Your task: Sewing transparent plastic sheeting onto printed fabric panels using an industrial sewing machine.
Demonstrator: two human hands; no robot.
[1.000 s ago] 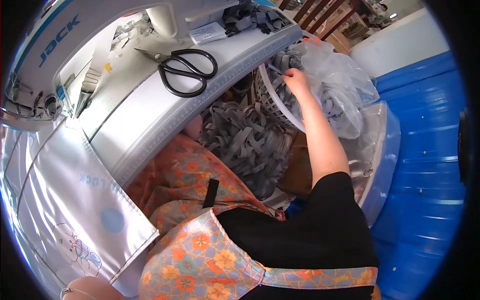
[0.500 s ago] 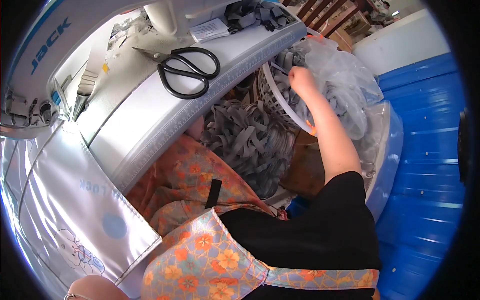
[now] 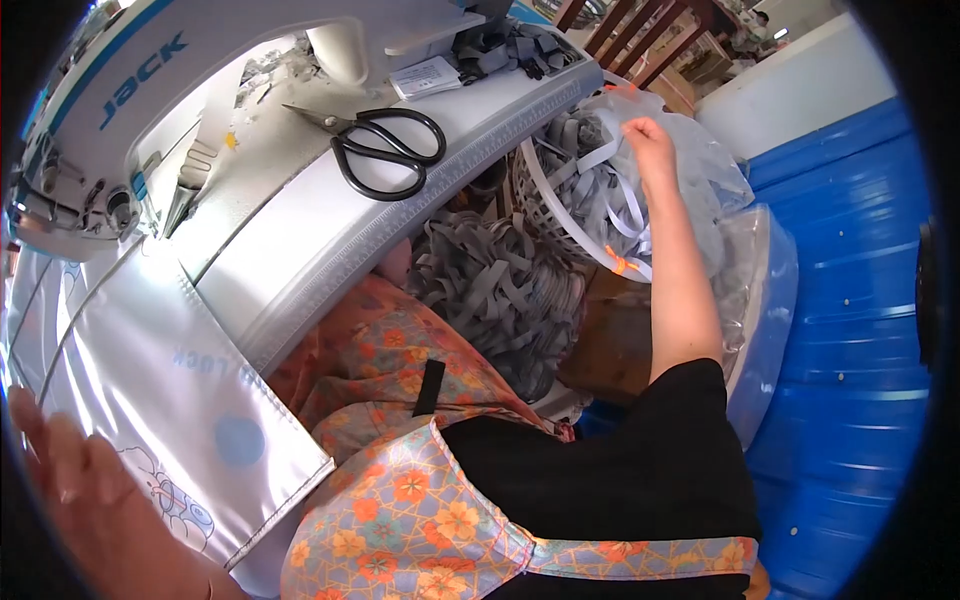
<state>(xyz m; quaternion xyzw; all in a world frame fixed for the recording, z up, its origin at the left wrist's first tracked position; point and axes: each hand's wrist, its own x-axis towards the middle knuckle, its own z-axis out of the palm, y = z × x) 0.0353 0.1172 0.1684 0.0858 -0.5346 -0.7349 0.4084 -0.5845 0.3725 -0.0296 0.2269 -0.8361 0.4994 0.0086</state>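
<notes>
My right hand [image 3: 652,150] is raised over a white plastic basket [image 3: 556,205] at the upper right, its fingers pinched together. A pale grey fabric strip [image 3: 600,153] runs up to the fingertips from a heap of similar strips [image 3: 577,185] in the basket. At the lower left my left hand [image 3: 85,475] is open, with fingers apart, beside the edge of a shiny white sheet [image 3: 170,370]. This sheet, printed with a blue dot and a cartoon figure, lies under the sewing machine [image 3: 110,130] head. Part of the left hand is cut off by the dark rim.
Black-handled scissors [image 3: 385,150] lie on the machine table [image 3: 270,260] near its ruler edge. Behind them are a small white card [image 3: 425,77] and dark grey scraps [image 3: 510,48]. A big pile of grey strips [image 3: 490,290] sits below the table. Clear plastic bags [image 3: 705,170] cover the basket's right side.
My right hand has lifted and shifted right, away from the heap in the basket. My left hand has come up into view at the lower left. The view has tilted slightly.
</notes>
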